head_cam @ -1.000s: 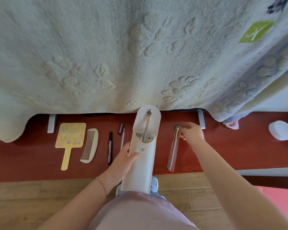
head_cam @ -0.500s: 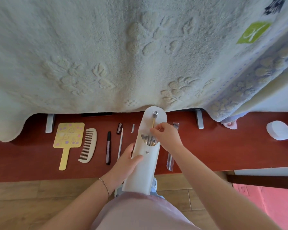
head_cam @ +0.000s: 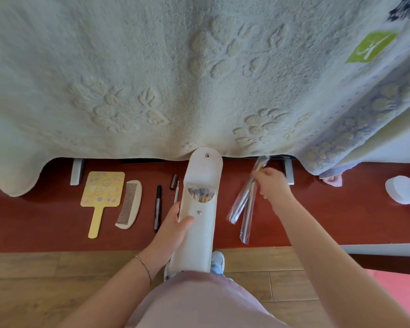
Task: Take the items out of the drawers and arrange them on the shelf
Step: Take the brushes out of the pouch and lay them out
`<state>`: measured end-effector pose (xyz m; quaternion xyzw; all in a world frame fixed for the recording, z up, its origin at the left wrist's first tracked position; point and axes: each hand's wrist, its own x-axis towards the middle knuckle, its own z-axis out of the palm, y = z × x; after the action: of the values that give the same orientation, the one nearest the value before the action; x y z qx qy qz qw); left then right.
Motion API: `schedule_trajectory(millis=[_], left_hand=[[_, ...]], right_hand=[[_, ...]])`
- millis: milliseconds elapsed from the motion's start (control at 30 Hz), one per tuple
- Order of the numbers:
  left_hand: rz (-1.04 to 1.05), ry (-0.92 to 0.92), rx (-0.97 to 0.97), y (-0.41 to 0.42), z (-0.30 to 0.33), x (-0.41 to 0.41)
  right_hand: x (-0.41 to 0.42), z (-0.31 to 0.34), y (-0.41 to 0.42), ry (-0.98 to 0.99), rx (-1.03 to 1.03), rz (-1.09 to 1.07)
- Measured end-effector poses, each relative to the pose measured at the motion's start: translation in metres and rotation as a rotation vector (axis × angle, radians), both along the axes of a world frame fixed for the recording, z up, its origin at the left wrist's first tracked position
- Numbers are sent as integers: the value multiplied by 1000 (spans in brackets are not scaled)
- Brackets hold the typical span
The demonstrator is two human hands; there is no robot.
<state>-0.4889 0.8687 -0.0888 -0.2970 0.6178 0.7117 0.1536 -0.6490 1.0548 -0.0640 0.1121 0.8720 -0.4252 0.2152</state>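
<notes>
Right hand (head_cam: 271, 185) has swung from the pouch (head_cam: 199, 209) to 3 o'clock, pinching a wrapped brush (head_cam: 243, 200); left hand (head_cam: 173, 230) grips the pouch (unloading step). Next: lay it beside the other on the shelf (head_cam: 317, 221).

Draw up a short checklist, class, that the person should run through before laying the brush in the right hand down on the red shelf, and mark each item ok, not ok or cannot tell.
1. Right hand holds the wrapped brush firmly: ok, fingers pinch its upper end.
2. Left hand steadies the white pouch: ok, it grips the pouch's side.
3. Pouch flap open for the next brush: ok, more brushes show in the opening.
4. Landing spot on the shelf: ok, bare red surface lies right of the sleeve already placed.
5. Held brush clear of that sleeve: cannot tell, they overlap in this view.
6. Earlier row undisturbed: ok, mirror, comb and pen lie side by side.
</notes>
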Motion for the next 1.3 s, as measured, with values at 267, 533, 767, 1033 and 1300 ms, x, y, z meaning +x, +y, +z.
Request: schedule_trajectory(millis=[267, 533, 767, 1033, 1300], left_hand=[[2, 2, -6, 1, 0, 0], [-28, -20, 23, 5, -7, -6], [-85, -16, 84, 10, -4, -8], [-43, -32, 102, 6, -1, -10], [243, -159, 470, 2, 4, -22]], right_hand=[[31, -31, -18, -61, 319, 366], [13, -27, 3, -71, 433, 403], [18, -17, -9, 107, 258, 329], [39, 3, -36, 206, -295, 290], [58, -23, -31, 699, 53, 834]])
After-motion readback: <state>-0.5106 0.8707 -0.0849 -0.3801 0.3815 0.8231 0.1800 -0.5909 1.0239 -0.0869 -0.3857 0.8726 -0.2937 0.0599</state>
